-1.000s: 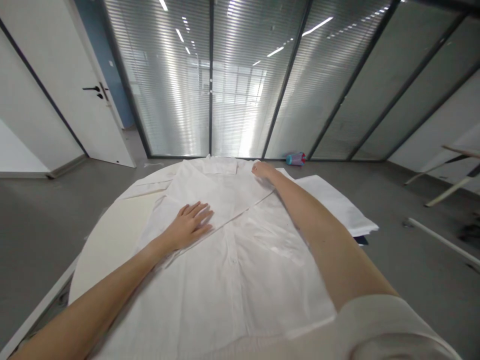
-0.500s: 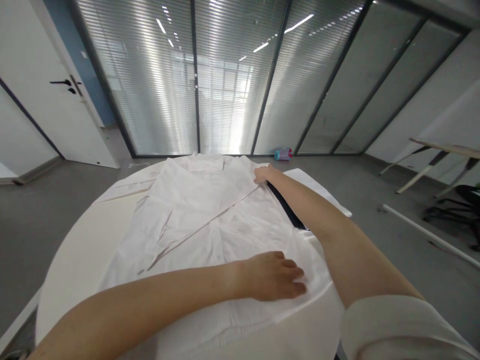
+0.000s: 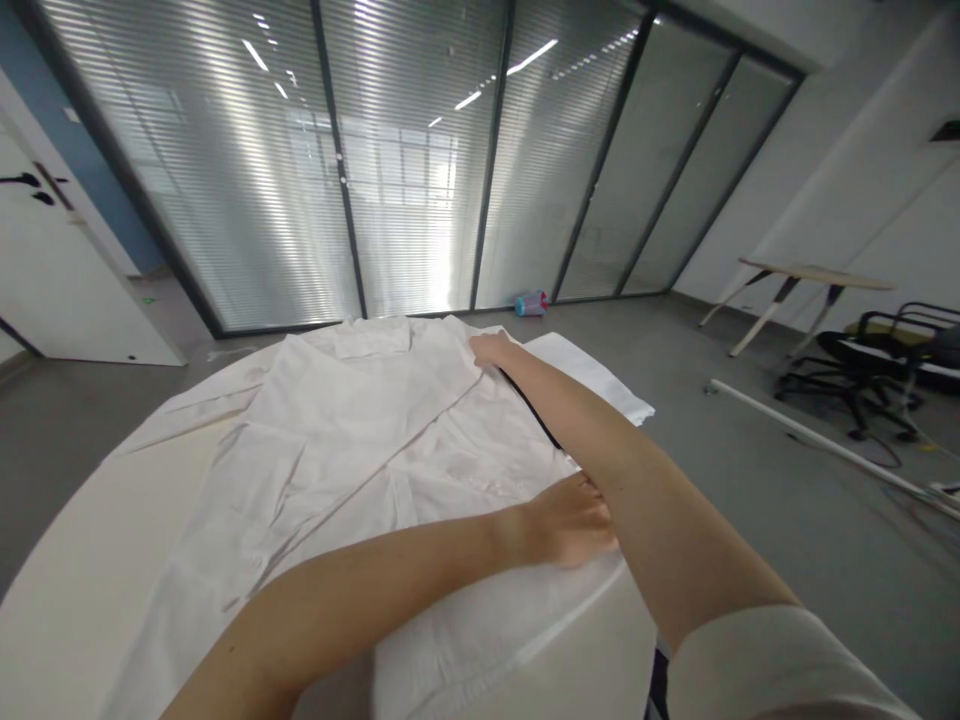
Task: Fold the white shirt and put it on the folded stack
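A white shirt (image 3: 360, 450) lies spread, front up, on a round white table (image 3: 67, 610), collar at the far side. My right hand (image 3: 491, 350) reaches to the shirt's far right shoulder, its fingers curled on the fabric edge there. Crossing under my right forearm, my left hand (image 3: 566, 520) rests on the shirt's right side near the table edge. That forearm hides its fingers.
Another white cloth (image 3: 600, 385) and a dark strip (image 3: 534, 412) lie under the shirt's right side. On the grey floor are a small bottle (image 3: 530, 303) by the glass wall, a white pole (image 3: 810, 435), a desk (image 3: 814, 275) and an office chair (image 3: 870, 365) at right. A door (image 3: 52, 300) stands at left.
My left hand left the shirt's left chest, swept across to its right side and went under my right forearm. My right hand stays at the shoulder. My view turned to the right.
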`<state>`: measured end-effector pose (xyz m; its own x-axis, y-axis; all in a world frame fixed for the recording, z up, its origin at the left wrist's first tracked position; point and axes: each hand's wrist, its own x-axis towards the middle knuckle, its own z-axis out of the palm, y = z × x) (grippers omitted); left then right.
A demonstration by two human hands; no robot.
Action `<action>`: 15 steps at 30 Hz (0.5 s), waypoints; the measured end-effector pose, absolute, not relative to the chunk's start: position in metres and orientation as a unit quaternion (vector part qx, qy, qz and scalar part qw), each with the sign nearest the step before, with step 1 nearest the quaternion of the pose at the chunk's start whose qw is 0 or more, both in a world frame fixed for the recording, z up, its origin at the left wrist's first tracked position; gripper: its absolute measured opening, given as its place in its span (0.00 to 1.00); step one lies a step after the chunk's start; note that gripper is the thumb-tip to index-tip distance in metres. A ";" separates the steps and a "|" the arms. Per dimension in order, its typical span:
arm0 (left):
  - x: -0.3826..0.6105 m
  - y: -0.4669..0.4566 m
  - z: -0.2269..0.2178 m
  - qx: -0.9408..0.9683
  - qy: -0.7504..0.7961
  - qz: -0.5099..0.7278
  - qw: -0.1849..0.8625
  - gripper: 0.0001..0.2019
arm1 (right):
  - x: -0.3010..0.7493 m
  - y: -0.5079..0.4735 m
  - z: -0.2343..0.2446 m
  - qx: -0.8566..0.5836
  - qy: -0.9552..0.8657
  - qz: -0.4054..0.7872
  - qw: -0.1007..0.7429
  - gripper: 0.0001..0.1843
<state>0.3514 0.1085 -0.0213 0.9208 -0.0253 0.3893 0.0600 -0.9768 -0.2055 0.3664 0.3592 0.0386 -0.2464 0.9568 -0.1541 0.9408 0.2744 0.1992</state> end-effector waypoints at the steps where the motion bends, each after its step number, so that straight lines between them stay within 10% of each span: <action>1: 0.351 0.109 -0.018 -0.971 -0.001 -0.211 0.110 0.11 | 0.366 0.358 0.040 0.603 0.788 0.031 0.119 0.26; 15: 0.278 0.073 -0.013 -0.941 -0.013 -0.309 0.140 0.16 | 0.345 0.369 0.059 0.626 0.772 -0.080 0.081 0.26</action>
